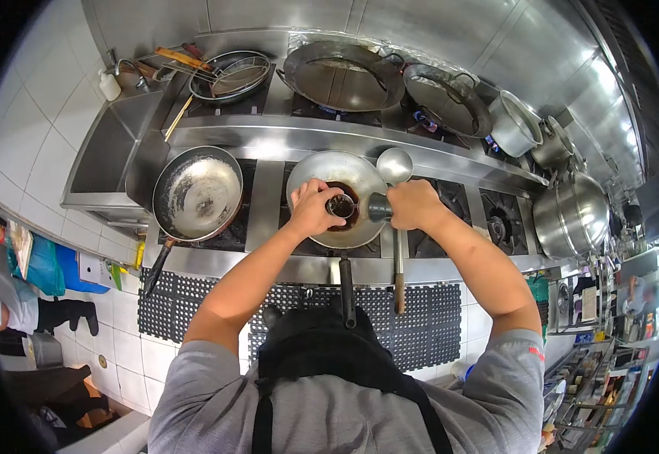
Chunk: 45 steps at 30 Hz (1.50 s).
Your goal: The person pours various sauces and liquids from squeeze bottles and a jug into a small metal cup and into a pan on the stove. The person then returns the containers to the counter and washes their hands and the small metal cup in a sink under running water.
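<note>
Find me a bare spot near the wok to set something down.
A narrow steel strip is bare between the front frying pan and wok; the sink basin beside the tiled wall also looks free. Crowded: over the wok, where the left hand holds a small cup, the right hand a dark container, ladle alongside.

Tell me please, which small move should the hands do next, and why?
I would hold the small cup steady in the left hand: the dark container in the right hand points sideways toward it, and the pan with dark liquid is just below.
</note>
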Available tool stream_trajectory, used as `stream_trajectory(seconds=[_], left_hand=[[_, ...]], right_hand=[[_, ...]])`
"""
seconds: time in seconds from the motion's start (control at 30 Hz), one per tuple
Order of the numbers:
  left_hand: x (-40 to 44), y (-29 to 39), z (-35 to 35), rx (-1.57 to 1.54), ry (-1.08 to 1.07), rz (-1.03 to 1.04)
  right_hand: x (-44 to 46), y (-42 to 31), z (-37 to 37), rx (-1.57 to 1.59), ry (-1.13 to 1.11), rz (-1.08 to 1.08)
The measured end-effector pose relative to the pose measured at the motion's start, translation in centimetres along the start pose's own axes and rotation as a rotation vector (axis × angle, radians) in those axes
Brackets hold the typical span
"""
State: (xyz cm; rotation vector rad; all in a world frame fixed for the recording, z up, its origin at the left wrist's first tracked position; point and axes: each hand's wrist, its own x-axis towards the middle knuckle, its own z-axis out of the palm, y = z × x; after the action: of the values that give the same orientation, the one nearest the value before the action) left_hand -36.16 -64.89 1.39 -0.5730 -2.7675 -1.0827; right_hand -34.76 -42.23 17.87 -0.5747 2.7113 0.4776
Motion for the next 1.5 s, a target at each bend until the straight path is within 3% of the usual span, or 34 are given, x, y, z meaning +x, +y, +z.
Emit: stream_trajectory(seconds=[1.5], left_hand=[[-0.6, 0.8, -0.1, -0.051, -0.040, -0.005]], right_hand=[[-1.1, 0.1, -0.5, -0.057, -0.015, -0.032]])
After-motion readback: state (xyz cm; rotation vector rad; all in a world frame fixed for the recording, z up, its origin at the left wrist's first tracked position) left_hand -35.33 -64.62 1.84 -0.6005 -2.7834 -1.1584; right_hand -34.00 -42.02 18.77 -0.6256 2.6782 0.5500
